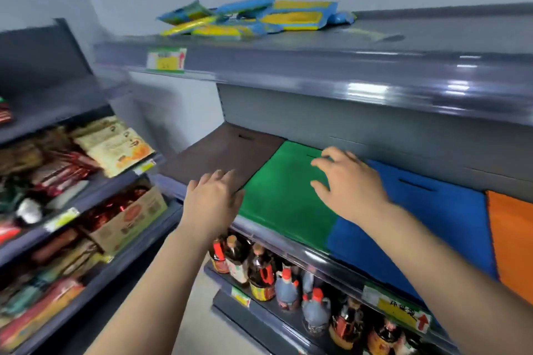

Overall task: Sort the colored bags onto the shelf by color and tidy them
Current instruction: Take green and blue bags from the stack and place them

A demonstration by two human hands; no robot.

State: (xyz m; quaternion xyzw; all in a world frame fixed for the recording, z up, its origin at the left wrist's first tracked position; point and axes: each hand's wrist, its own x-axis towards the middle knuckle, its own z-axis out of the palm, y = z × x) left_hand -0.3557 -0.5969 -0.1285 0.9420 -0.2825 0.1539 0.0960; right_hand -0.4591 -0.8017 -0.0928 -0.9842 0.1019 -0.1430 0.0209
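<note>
green bag (284,199) flat on shelf (317,261), between brown bag (222,153) and blue bag (427,210) | right hand (347,181) spread flat on green | left hand (212,199) released at brown's front corner | likely soft, light; grip edges

Four flat bags lie side by side on the middle shelf (291,242), one of each colour: a brown bag (222,153), a green bag (284,199), a blue bag (427,216) and an orange bag (510,236) (cut off by the frame edge). Two hands reach in, the left hand (212,199) and the right hand (350,181). The blue-and-yellow packets (251,17) on the top shelf and the bottles (288,277) below are too blurred to count.
</note>
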